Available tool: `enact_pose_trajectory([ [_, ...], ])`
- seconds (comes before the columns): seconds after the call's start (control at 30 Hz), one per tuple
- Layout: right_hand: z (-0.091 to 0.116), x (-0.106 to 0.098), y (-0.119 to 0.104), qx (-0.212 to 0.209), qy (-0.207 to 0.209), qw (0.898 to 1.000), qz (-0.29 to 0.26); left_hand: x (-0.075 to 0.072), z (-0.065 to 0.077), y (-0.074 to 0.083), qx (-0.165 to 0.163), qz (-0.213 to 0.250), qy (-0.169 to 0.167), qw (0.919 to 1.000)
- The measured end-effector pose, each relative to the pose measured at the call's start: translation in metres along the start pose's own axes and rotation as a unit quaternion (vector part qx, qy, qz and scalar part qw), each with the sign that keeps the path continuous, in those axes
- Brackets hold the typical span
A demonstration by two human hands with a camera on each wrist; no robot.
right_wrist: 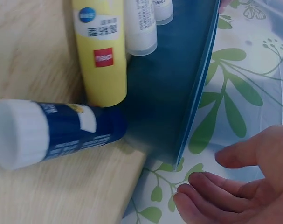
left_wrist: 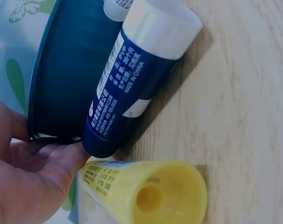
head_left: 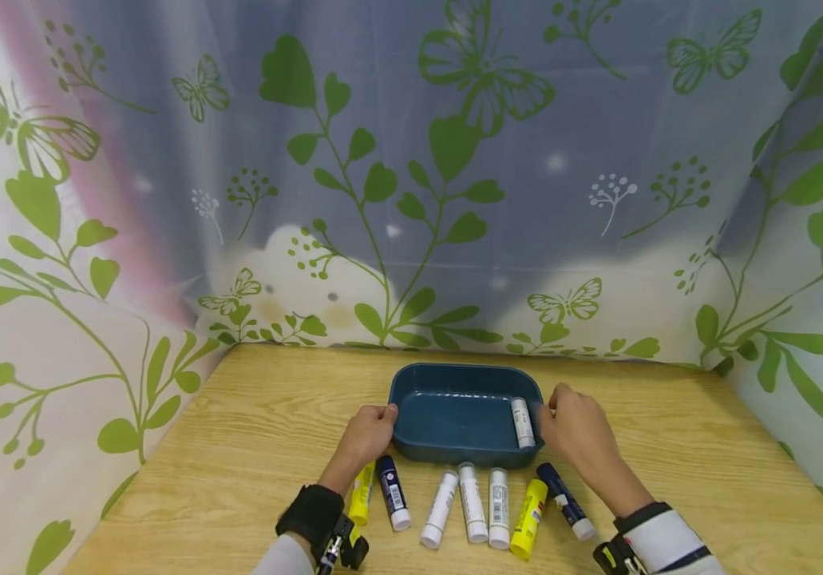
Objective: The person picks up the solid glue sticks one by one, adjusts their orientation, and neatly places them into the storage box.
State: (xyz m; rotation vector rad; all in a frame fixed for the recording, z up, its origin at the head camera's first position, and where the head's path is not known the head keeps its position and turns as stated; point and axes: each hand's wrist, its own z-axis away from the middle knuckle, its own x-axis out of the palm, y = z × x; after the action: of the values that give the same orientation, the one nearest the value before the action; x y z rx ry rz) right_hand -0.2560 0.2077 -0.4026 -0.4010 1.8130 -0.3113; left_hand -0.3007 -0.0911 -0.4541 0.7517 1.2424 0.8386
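A dark teal plastic tray [head_left: 447, 454] sits on the table, with one white glue stick [head_left: 522, 423] leaning inside its right end. My left hand [head_left: 368, 435] grips the tray's left end, thumb at the rim and fingers underneath. Beside the right end is my right hand [head_left: 579, 427]; in the right wrist view its thumb and bent fingers [right_wrist: 211, 191] stand apart with nothing between them. Nearest my left hand lie a yellow glue stick [left_wrist: 146, 191] and a dark blue one [left_wrist: 132, 79]. Another dark blue glue stick [right_wrist: 66, 133] and a yellow one [right_wrist: 101, 56] lie near the right end.
Three white glue sticks, the middle one [head_left: 472, 503] among them, lie in front of the tray, in a row with the blue and yellow ones. Behind the wooden table [head_left: 296, 383] hangs a curtain [head_left: 397, 200] printed with leaves and butterflies, also along both sides.
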Motion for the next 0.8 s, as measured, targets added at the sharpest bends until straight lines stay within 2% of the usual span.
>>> enact_pose_trajectory([
  [0.17,0.005,0.001,0.006,0.005,-0.016,1.0,0.007,0.001,0.0,0.0,-0.007,0.001,0.001,1.0],
  [0.33,0.009,-0.001,0.008,0.033,-0.069,0.997,0.02,0.001,0.0,0.0,-0.005,0.001,0.002,1.0],
  [0.8,0.013,0.006,0.014,0.07,-0.188,0.979,0.046,0.0,0.001,0.002,-0.001,-0.004,0.002,1.0],
])
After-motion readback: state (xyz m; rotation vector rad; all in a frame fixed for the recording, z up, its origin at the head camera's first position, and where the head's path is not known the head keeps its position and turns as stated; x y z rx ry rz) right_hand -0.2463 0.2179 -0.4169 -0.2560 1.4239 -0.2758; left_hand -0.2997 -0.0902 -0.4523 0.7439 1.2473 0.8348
